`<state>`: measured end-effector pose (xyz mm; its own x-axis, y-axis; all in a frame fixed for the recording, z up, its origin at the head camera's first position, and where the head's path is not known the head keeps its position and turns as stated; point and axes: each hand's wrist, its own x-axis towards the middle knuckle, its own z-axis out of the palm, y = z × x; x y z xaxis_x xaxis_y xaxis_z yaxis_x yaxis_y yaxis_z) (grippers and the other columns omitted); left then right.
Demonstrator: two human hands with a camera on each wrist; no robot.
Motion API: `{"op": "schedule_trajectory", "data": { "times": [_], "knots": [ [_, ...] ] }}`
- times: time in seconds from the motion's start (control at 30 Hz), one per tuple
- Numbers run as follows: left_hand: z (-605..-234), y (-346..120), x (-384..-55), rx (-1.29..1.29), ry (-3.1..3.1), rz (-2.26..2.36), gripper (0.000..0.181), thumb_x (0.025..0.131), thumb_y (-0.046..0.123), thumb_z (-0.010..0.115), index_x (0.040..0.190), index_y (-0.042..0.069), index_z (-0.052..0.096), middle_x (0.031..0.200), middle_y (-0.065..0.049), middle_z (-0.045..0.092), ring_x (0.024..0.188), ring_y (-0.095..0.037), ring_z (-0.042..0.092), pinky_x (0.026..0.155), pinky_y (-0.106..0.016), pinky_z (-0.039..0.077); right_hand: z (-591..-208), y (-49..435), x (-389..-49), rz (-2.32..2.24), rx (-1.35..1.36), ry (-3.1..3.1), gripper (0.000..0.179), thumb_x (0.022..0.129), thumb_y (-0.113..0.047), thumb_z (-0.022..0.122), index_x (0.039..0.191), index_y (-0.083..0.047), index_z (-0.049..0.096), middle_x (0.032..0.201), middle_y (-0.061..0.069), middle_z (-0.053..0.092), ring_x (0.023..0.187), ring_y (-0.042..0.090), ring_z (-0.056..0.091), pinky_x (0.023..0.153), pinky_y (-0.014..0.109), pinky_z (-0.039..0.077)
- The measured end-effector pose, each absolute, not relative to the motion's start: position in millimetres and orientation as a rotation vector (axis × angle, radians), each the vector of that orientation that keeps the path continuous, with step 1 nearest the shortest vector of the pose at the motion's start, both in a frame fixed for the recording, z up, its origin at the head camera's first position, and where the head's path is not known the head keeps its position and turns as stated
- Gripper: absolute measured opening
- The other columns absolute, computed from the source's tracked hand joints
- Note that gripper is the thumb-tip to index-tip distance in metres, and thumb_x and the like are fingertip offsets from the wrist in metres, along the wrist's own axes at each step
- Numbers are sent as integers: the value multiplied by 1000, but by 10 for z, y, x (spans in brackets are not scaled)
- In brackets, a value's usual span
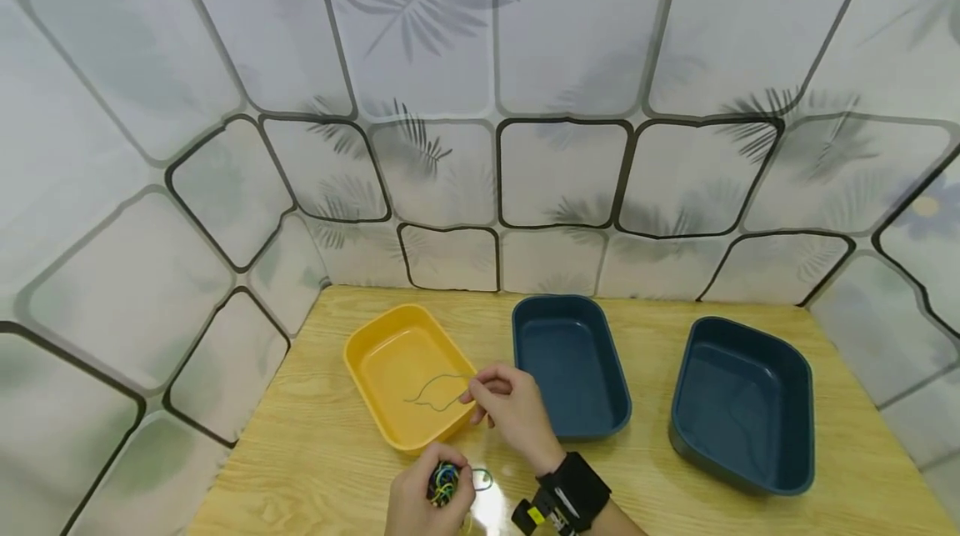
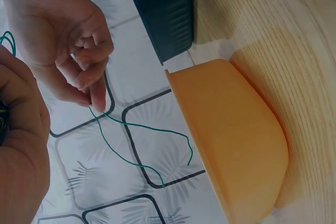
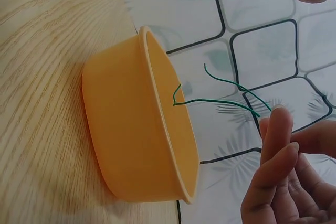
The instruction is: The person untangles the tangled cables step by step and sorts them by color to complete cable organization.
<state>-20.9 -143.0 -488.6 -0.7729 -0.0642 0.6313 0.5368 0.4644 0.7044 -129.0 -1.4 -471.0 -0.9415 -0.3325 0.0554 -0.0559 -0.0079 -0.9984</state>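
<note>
My right hand (image 1: 517, 413) pinches a thin green wire (image 3: 215, 100) between thumb and fingertips. From the fingertips its two bent ends hang loose, above the yellow bin (image 1: 390, 361) in the head view. Closer to me, my left hand (image 1: 423, 493) grips a tangled bundle of coloured wires (image 1: 444, 483), with blue, green, yellow and dark strands showing. A green loop (image 1: 483, 479) sticks out of the bundle on its right. In the left wrist view, the left hand's fingers hide most of the bundle.
Right of the yellow bin stands a dark blue bin (image 1: 570, 378), close to my right hand. Another dark blue bin (image 1: 738, 403) sits farther right. All three are on a wood-grain table (image 1: 300, 453), with patterned cloth walls (image 1: 562, 177) behind and beside it.
</note>
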Motion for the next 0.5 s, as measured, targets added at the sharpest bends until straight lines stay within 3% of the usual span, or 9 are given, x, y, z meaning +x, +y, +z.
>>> {"op": "schedule_trajectory", "data": {
  "times": [0.17,0.5],
  "knots": [
    [-4922,-1436,-216,-413,-2110,-1308,44,68,-17,77,92,17,60,77,6,67,63,1,59,50,-15,49,-4711,105,-1298,-2095,-332,2112,14,99,-16,66,104,-3,67,89,12,74,65,31,67,54,28,49],
    [-4987,-1400,-252,-422,-2082,-1261,43,65,-14,78,90,17,62,76,7,67,64,1,59,54,-15,49,-4886,635,-1413,-2231,122,2104,19,104,-15,58,113,2,57,91,17,73,61,26,65,51,26,48]
  ]
}}
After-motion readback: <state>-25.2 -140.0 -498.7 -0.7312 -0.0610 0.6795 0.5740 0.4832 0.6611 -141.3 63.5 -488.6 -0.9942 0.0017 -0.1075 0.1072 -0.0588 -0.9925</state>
